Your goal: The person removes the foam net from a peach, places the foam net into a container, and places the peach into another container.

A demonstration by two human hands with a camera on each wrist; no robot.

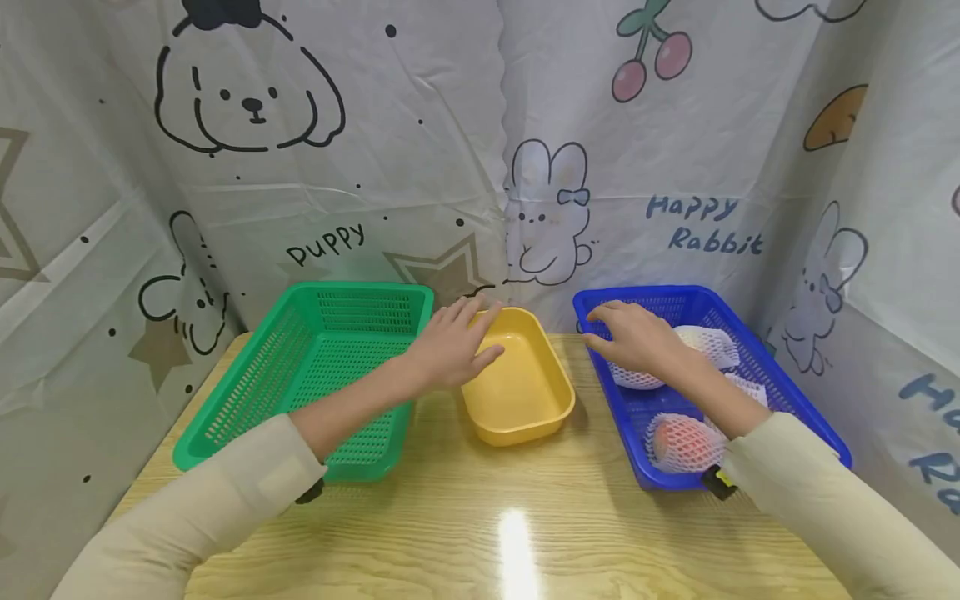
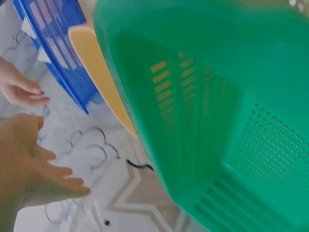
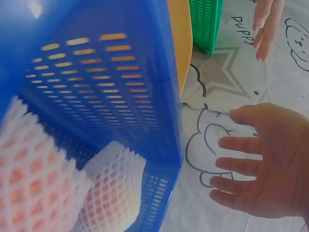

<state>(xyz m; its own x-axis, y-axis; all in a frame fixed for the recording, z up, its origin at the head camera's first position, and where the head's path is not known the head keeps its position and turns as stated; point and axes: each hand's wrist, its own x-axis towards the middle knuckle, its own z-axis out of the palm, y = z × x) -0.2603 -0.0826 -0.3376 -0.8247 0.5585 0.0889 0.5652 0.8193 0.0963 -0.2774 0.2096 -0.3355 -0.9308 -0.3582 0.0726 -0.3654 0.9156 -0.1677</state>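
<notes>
My left hand [image 1: 448, 343] hovers with extended fingers between the green basket [image 1: 429, 304] and the yellow tray [image 1: 517, 379], holding nothing. The left wrist view shows that hand [image 2: 36, 166] apart from the green basket's rim [image 2: 145, 140]. My right hand [image 1: 637, 337] is raised over the left side of the blue basket [image 1: 626, 454]; its fingers [image 3: 241, 166] are spread and nothing is in them. Inside the blue basket lie several round fruits in white foam nets, among them a reddish fruit [image 1: 682, 442]. My right forearm hides part of them.
All three containers stand on a light wooden table [image 1: 450, 533]. Behind and beside them hangs a white curtain [image 1: 435, 167] with printed cartoons. The green basket's visible inside holds nothing, and the yellow tray's visible floor is bare.
</notes>
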